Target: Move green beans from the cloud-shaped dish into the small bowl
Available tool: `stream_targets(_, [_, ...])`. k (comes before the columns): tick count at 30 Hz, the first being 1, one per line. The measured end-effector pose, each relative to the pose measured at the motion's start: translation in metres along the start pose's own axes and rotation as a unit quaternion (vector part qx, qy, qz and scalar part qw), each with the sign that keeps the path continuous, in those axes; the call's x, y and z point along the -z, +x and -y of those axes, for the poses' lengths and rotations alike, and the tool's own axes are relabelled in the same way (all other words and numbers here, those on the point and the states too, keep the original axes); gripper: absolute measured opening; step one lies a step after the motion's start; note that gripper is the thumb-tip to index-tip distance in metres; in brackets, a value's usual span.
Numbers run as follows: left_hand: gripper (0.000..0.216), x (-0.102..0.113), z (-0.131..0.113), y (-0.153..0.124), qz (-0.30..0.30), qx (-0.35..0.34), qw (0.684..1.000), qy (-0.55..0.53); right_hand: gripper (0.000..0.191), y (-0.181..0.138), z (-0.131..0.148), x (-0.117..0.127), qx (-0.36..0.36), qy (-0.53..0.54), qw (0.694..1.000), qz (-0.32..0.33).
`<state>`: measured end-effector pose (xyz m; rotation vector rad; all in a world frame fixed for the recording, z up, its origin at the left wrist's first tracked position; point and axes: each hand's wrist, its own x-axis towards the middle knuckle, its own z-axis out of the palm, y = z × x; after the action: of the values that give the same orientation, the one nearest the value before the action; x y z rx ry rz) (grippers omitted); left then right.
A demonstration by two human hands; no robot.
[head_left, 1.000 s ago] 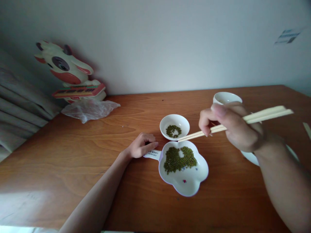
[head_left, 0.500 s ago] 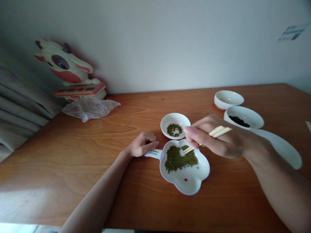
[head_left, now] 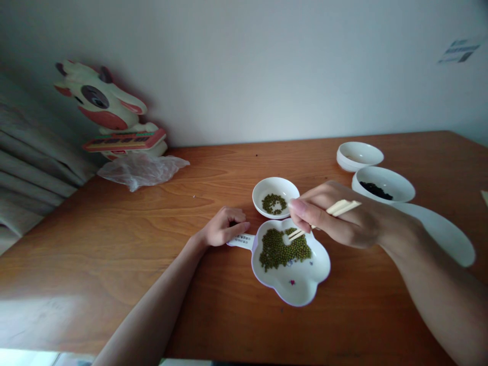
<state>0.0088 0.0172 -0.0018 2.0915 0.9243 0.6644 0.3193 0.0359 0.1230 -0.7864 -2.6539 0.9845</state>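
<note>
My right hand (head_left: pixel 335 216) grips a pair of wooden chopsticks (head_left: pixel 343 206), their tips down among the mung beans (head_left: pixel 276 249) at the upper part of a flower-shaped dish (head_left: pixel 301 292). The beans fill the upper and left lobes; the lower lobe shows bare white with a small red print. My left hand (head_left: pixel 225 227) has curled fingers, with the thumb on the labelled handle (head_left: pixel 242 241) of the dish. Just beyond the dish stands a small white bowl (head_left: pixel 261 189) with more mung beans in it. No bean can be made out between the chopstick tips.
To the right are a white bowl with dark pieces (head_left: pixel 402 187), another white bowl (head_left: pixel 351 163) behind it, and a white plate (head_left: pixel 450 236) partly behind my right forearm. A cow-shaped toy keyboard (head_left: pixel 125 137) and a crumpled plastic bag (head_left: pixel 147 170) sit at the back left, near the curtain.
Very little differs. The chopsticks have shifted only slightly in my right hand, their tips still among the beans; my left hand stays at the handle.
</note>
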Motion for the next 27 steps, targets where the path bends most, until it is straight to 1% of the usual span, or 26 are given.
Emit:
stream_targets(5, [0.05, 0.0004, 0.0, 0.0005, 0.001, -0.01, 1.0, -0.002, 0.058, -0.0018, -0.0021, 0.002, 0.0, -0.007, 1.0, 0.0])
stream_targets(10, [0.051, 0.0004, 0.0014, 0.0, -0.001, 0.003, 1.0, -0.012, 0.058, -0.0013, -0.0023, 0.0022, -0.006, -0.008, 1.0, 0.003])
stream_targets(16, [0.051, 0.001, 0.0023, -0.0007, -0.003, 0.01, 0.999, -0.034, 0.058, 0.0011, 0.0, -0.0005, 0.014, -0.001, 1.0, -0.003])
stream_targets(23, [0.053, 0.0023, 0.0063, -0.0008, -0.008, 0.014, 0.999, -0.05, 0.056, 0.0004, -0.0036, -0.001, 0.041, 0.003, 0.999, -0.01])
stream_targets(27, [0.053, 0.0022, 0.0073, -0.0013, -0.014, 0.018, 0.998, -0.063, 0.054, -0.0022, -0.0041, 0.0015, 0.038, 0.023, 0.999, -0.009])
